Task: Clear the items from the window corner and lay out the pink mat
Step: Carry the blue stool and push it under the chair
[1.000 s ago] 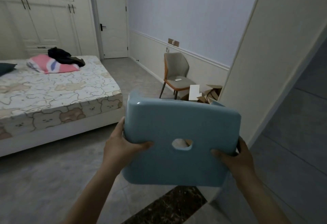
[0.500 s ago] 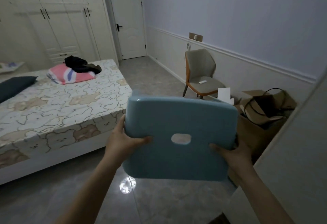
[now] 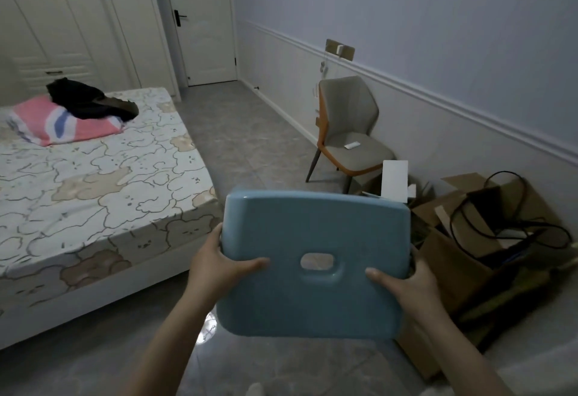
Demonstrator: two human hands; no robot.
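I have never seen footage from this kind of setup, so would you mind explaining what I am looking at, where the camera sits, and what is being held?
There is no machine here: a person wears a wide-angle camera on the head, looking forward and down, so you see their own arms. The left hand and right hand each grip a side of a blue plastic stool, seen from its flat seat with a small handle hole; its legs are hidden. Around them is a bedroom: a bed on the left with a pink pillow and dark clothes, a grey chair by the wall with a small white object on its seat, and open cardboard boxes with black cables on the tiled floor to the right.
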